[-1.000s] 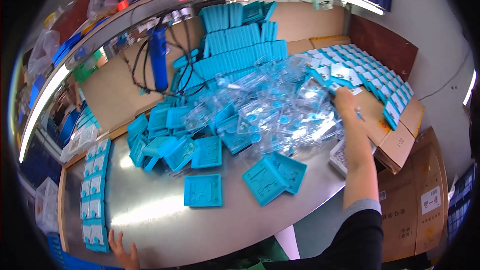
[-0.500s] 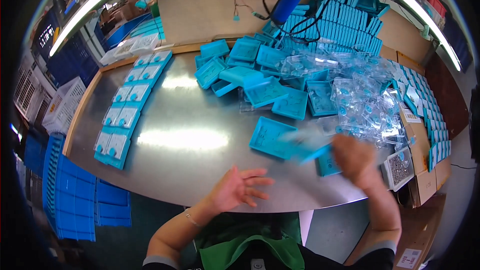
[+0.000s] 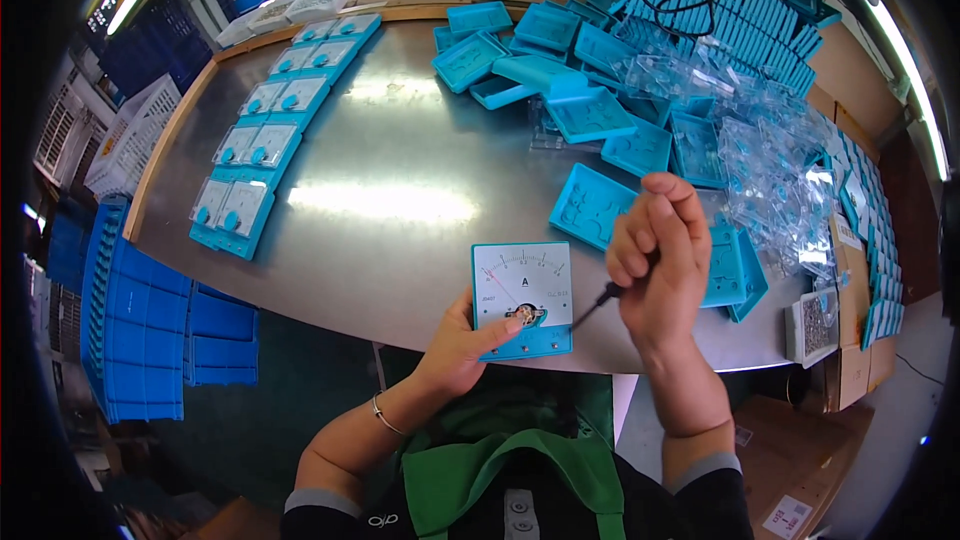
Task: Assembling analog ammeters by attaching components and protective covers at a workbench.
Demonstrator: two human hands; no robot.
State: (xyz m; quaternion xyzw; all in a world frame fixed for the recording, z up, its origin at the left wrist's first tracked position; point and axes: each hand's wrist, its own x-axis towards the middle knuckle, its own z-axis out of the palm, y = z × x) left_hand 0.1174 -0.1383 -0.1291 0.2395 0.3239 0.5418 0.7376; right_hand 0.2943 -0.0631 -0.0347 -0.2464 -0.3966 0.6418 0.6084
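At the table's near edge my left hand (image 3: 458, 348) grips a teal-framed analog ammeter (image 3: 525, 285) with a white dial face, thumb lying over its lower part. The meter's needle and brass-coloured centre are exposed. My right hand (image 3: 668, 265) is raised to the right of the meter, fingers curled round a slim dark tool (image 3: 600, 302) that looks like a screwdriver. Its thin shaft slants down toward the meter's lower right, and its handle is mostly hidden in the fist. Beyond the right hand lies an open teal case (image 3: 592, 208), with other teal cases (image 3: 728, 270) beside that hand.
Teal cases (image 3: 590, 115) and clear covers (image 3: 780, 180) heap at the back right. A row of assembled meters (image 3: 285, 100) lines the left. A tub of small metal parts (image 3: 815, 325) stands at the right edge. Blue bins (image 3: 135, 320) sit below the table's left side.
My left hand was open and empty; now it holds the ammeter. My right hand, blurred over the cases before, has moved left and now grips the dark tool. The view has shifted.
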